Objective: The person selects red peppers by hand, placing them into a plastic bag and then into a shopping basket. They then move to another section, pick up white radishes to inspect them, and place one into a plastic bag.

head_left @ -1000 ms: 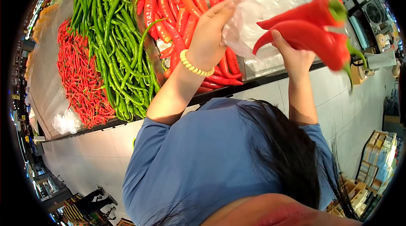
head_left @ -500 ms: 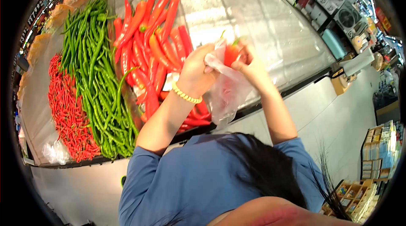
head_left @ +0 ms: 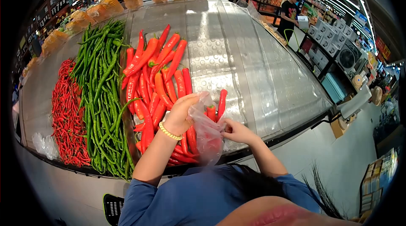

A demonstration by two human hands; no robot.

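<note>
My left hand (head_left: 181,115), with a bead bracelet on the wrist, grips the upper rim of a thin clear plastic bag (head_left: 208,143). My right hand (head_left: 237,132) pinches the bag's other side. Long red peppers (head_left: 211,112) stand inside the bag, and their tops stick out above the rim. I hold the bag over the near edge of the pile of long red peppers (head_left: 154,73) on the display counter.
Long green peppers (head_left: 101,95) and small red chilies (head_left: 65,116) lie left of the red pile. Bare ridged metal counter (head_left: 253,69) stretches to the right. Loose plastic bags (head_left: 42,145) lie at the far left. A black basket (head_left: 112,207) is below. People (head_left: 289,12) stand in the far aisle.
My right hand brought several red peppers down into the bag and let them go. Both hands and the bag dropped lower, toward the counter's front edge.
</note>
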